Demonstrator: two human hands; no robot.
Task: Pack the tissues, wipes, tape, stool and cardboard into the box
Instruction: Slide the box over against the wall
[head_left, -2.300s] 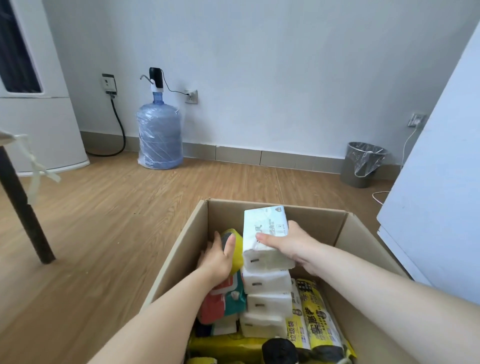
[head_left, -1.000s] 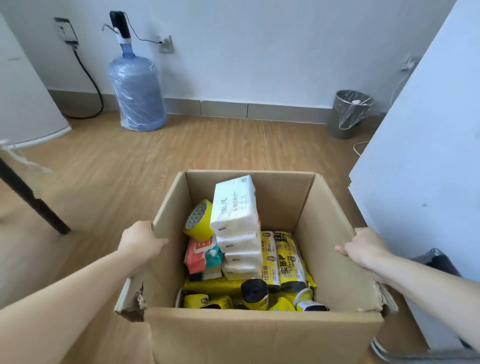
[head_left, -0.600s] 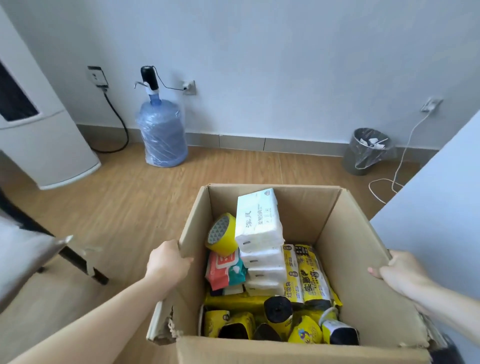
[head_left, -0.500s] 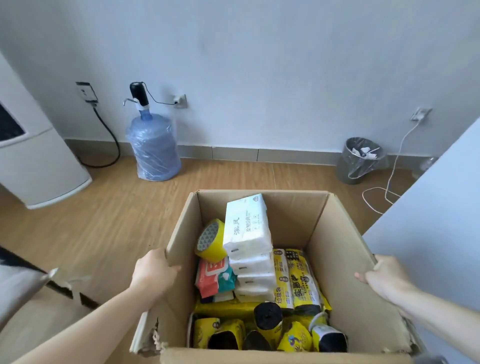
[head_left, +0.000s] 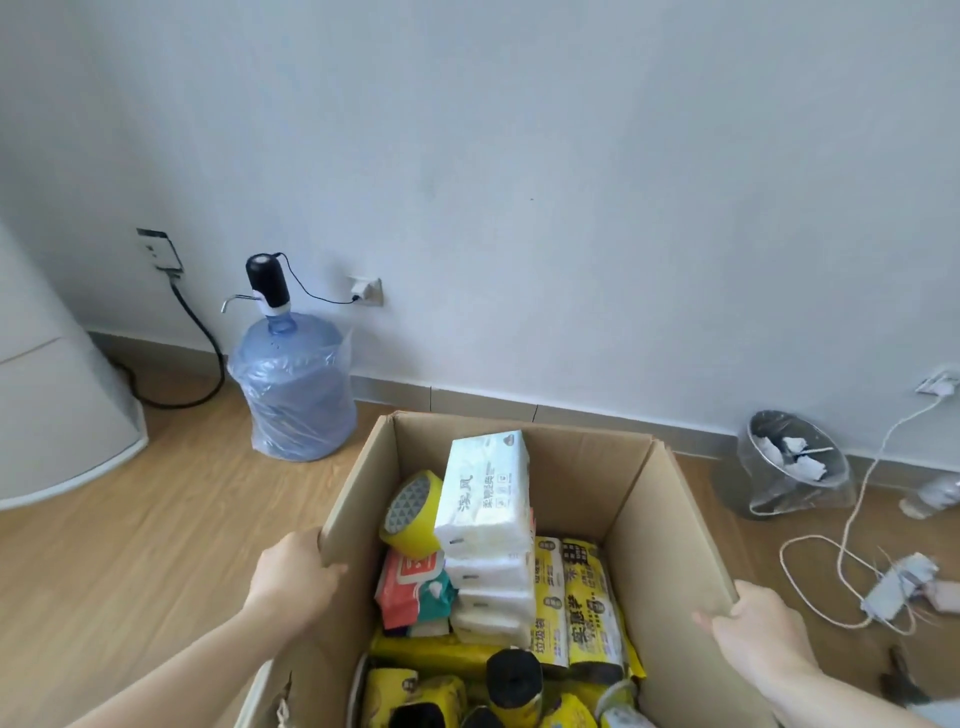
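You get one view, from your head, tilted forward and down, close over the open box (head_left: 670, 525), near enough to cut off its near end. Beyond it lie the floor (head_left: 130, 545) and wall (head_left: 519, 182).

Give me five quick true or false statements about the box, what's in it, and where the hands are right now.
1. Both hands grip the box: the left hand on its left wall, the right hand on its right wall. True.
2. The box is closed and taped shut. False: it is open, with its contents showing.
3. A yellow roll of tape sits beside the top tissue pack, on its left. True.
4. The water bottle is inside the box. False: it stands on the floor by the wall.
5. The trash bin is left of the box. False: it is to the right, near the wall.
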